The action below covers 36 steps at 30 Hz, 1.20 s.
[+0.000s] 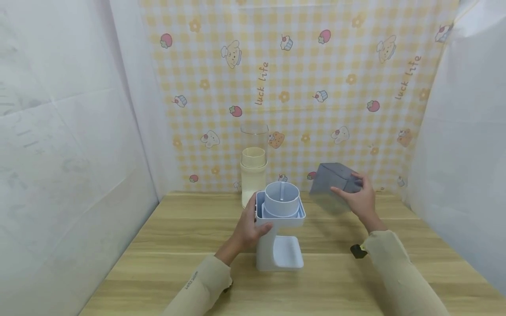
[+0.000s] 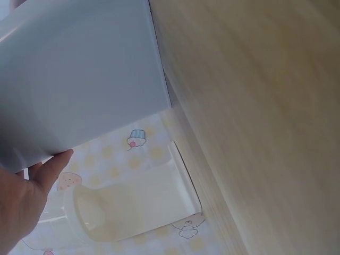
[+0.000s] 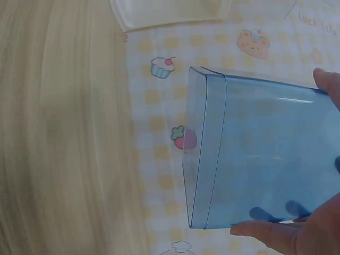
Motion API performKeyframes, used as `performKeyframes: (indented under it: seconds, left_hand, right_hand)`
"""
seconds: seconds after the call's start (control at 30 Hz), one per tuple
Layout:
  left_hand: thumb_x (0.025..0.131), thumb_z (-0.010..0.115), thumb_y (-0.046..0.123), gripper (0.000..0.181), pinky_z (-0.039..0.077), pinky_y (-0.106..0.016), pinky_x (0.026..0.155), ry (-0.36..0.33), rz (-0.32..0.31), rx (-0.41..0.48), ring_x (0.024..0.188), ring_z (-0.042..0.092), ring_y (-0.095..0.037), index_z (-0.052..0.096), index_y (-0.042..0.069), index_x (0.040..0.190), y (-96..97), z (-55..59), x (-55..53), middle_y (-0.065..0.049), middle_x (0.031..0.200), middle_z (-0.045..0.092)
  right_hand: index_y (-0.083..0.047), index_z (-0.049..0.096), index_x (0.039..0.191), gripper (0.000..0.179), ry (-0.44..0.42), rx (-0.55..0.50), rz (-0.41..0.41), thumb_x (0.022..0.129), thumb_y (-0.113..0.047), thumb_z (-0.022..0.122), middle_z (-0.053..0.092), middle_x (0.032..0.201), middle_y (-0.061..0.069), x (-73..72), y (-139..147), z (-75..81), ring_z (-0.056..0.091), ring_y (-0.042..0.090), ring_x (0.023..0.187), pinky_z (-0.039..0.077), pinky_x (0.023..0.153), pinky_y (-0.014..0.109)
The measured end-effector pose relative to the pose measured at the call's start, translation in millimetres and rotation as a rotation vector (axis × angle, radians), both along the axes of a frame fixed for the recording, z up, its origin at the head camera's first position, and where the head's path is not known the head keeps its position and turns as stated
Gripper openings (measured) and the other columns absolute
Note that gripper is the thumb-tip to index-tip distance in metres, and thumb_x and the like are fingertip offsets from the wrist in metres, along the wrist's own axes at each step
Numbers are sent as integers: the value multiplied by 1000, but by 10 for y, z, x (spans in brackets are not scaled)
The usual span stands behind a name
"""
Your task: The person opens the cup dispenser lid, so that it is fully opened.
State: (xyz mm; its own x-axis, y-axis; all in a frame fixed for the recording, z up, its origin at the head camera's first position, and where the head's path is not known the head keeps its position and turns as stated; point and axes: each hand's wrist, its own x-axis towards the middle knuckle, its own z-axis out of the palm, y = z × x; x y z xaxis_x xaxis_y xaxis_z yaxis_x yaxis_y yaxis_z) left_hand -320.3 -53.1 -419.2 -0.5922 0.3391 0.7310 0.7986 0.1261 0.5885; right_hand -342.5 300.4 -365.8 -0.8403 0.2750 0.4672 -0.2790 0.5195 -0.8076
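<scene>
A pale blue-white dispenser (image 1: 266,245) stands upright on the table, with a square top tray, a round open cup (image 1: 282,199) set in it and a flat foot below. My left hand (image 1: 248,226) grips its upper left side, thumb in front; in the left wrist view, the fingers touch the dispenser's smooth wall (image 2: 90,79). To the right, raised above the table, my right hand (image 1: 360,197) holds a see-through blue-grey box-shaped cover (image 1: 331,184), tilted and apart from the dispenser. In the right wrist view, thumb and fingers hold opposite sides of the cover (image 3: 265,143).
Behind the dispenser stands a cream dispenser (image 1: 253,180) with a clear cylinder (image 1: 254,136) on top. A checked cloth (image 1: 300,118) hangs at the back of the wooden table (image 1: 178,245). White sheets (image 1: 79,145) hang at both sides. A small black object (image 1: 358,251) shows beside the right sleeve.
</scene>
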Motion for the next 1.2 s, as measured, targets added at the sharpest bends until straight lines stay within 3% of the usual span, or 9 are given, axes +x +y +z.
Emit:
performKeyframes:
  seconds: [0.23, 0.5, 0.83, 1.07, 1.2]
  left_hand:
    - [83, 56, 75, 95, 55, -39, 88, 28, 18, 4, 106, 58, -22, 31, 11, 149, -32, -14, -27, -9, 125, 56]
    - [83, 56, 74, 95, 56, -39, 86, 18, 7, 2, 106, 58, -23, 31, 12, 149, -33, -15, -50, -9, 125, 56]
    - [82, 56, 75, 100, 56, -39, 86, 11, 8, 0, 106, 59, -24, 29, 8, 150, -27, -27, -45, -12, 125, 56]
    - [82, 53, 77, 100, 55, -39, 89, 1, 14, -26, 108, 57, -22, 27, 10, 151, -20, -33, -46, -10, 127, 55]
    - [82, 53, 77, 98, 54, -39, 90, 16, 12, -21, 108, 57, -22, 29, 10, 150, 2, -15, -42, -9, 126, 55]
  right_hand:
    - [1, 41, 143, 93, -2, -23, -34, 73, -37, 89, 35, 151, 25, -108, -48, -99, 29, 43, 140, 27, 112, 59]
    - [0, 39, 144, 92, -28, -21, -69, 75, -36, 88, 2, 163, 19, -163, -66, -179, 8, 41, 149, 18, 117, 57]
    - [-1, 39, 145, 93, -102, 42, -116, 75, -40, 87, 0, 164, 20, -249, -33, -333, 15, 46, 143, 29, 110, 63]
    - [1, 41, 142, 90, -109, 37, -139, 74, -33, 89, 28, 153, 31, -283, -32, -414, 27, 46, 133, 34, 105, 62]
    - [0, 41, 143, 89, -111, 32, -154, 75, -35, 88, 31, 147, 32, -311, -2, -458, 30, 43, 126, 37, 101, 59]
